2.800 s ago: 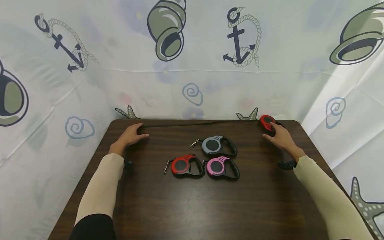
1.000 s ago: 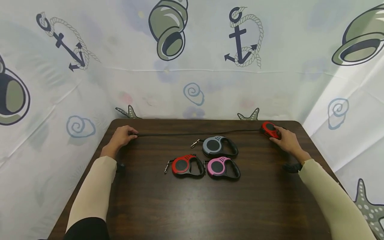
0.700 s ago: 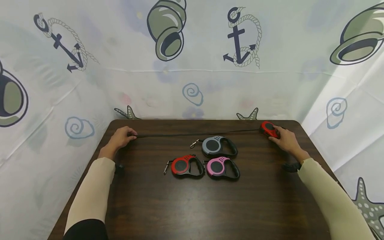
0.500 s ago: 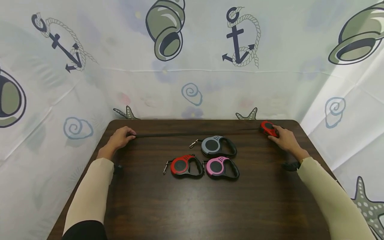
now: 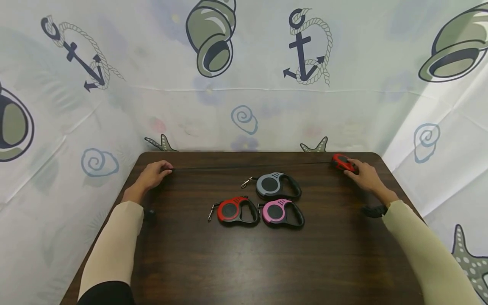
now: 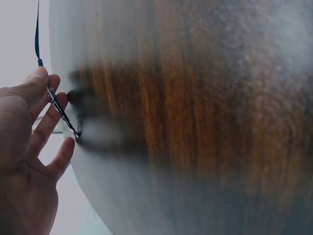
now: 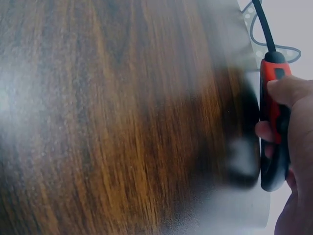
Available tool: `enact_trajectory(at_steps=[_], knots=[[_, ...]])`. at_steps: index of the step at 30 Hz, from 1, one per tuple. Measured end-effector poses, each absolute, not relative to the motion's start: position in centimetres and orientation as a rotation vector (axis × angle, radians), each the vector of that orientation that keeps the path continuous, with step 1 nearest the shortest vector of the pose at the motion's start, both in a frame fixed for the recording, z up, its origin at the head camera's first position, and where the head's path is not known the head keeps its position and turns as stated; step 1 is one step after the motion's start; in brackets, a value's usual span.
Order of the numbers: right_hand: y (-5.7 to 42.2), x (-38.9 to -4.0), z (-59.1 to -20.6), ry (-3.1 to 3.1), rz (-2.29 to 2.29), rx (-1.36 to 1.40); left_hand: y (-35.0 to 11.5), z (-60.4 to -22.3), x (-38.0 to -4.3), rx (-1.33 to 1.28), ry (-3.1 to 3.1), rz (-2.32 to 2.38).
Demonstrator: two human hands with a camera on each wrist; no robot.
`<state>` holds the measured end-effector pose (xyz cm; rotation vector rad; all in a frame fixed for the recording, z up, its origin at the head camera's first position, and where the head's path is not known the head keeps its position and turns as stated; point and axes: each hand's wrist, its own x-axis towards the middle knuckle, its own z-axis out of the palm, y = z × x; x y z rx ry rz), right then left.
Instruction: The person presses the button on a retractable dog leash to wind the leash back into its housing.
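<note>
My right hand [image 5: 364,174] grips a red-and-black retractable dog leash [image 5: 340,161] near the table's back right. In the right wrist view, the thumb presses on the leash's red casing [image 7: 275,93], and fingers pass through its black handle. A thin black strap [image 5: 236,167] stretches from the casing across to my left hand [image 5: 150,177] at the back left. The left wrist view shows the thumb and forefinger pinching the strap's metal clip [image 6: 59,108], with the other fingers spread. Between the hands lie a grey leash [image 5: 269,184], a second red leash [image 5: 230,210] and a pink leash [image 5: 275,212].
The dark wooden table [image 5: 244,262] holds the leashes. A white curtain [image 5: 167,110] printed with anchors and shells hangs behind it and along its sides. Small metal clips [image 5: 246,183] stick out left of the grey and red leashes.
Since the earliest frame, my left hand has moved left and a little nearer, and the strap came nearer with it. My right hand shifted slightly right; the held leash now tilts more.
</note>
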<state>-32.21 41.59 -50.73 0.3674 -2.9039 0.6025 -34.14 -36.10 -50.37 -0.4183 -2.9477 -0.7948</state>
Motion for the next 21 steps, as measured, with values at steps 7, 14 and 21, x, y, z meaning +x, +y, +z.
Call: enact_trajectory(at_steps=[7, 14, 21], knots=[[41.6, -31.7, -50.2, -2.9, 0.777, 0.233, -36.1, -50.4, -34.2, -0.496, -2.895, -0.876], [41.6, -31.6, -49.3, -2.83, 0.805, 0.162, -35.9, -49.8, -34.2, -0.537, -2.848, -0.857], [42.2, -31.5, -48.8, -2.776, 0.875, 0.103, -35.7, -49.1, -34.2, -0.596, -2.831, -0.818]])
